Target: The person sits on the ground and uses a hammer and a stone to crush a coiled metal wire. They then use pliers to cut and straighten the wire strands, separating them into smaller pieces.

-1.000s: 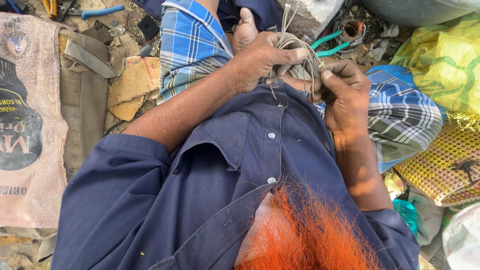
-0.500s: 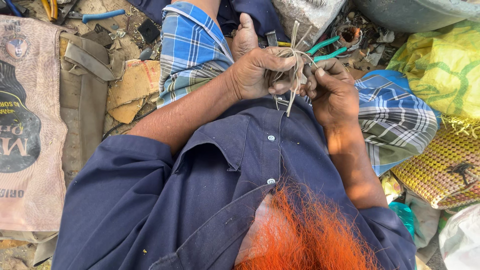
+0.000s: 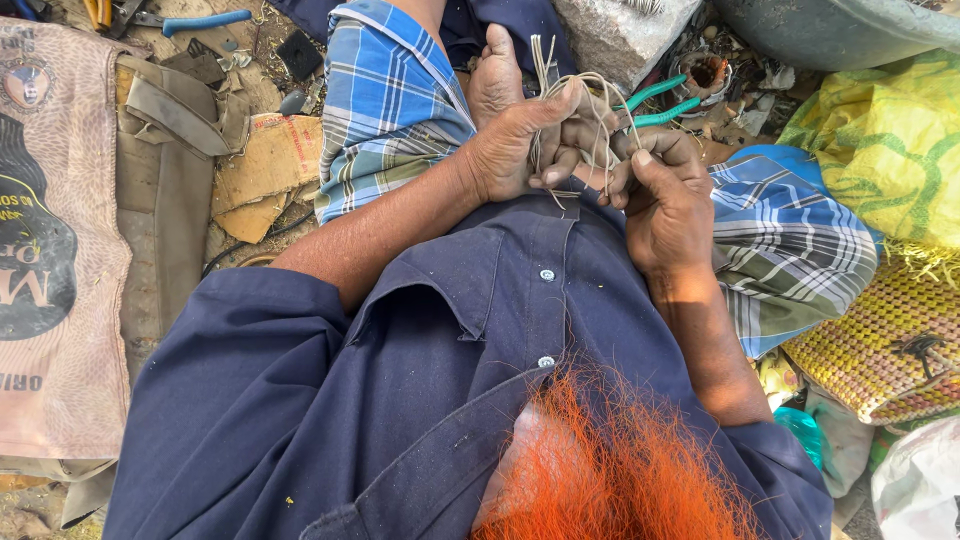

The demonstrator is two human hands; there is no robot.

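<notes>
Wire bundle gripped between two hands over the lap

Wire strands [image 3: 575, 120], thin and pale, loop in one bundle between the person's hands above the lap; the single strands are too fine and tangled to count, though a few loose ends stick up beside the bare foot [image 3: 497, 75]. The left hand [image 3: 520, 150] is closed around the bundle, thumb laid over the top and fingers curled beneath. The right hand [image 3: 665, 195] is also clenched, fingertips pinching the strands just beside the left hand, so the two hands touch.

One pair of green-handled pliers [image 3: 655, 105] lies just behind the hands, next to one grey stone block [image 3: 620, 35]. One blue-handled tool [image 3: 205, 20] lies well apart at the upper left, near a piece of cardboard [image 3: 270, 165]. A printed sack [image 3: 50, 250] covers the ground on the left; a yellow bag [image 3: 880, 140] and a woven mat [image 3: 880, 350] lie on the right.

Compared with half a second ago, the hands have stayed locked on the bundle, the left thumb now lies flatter over the loops, and the strand ends that hung down toward the shirt are drawn up.
</notes>
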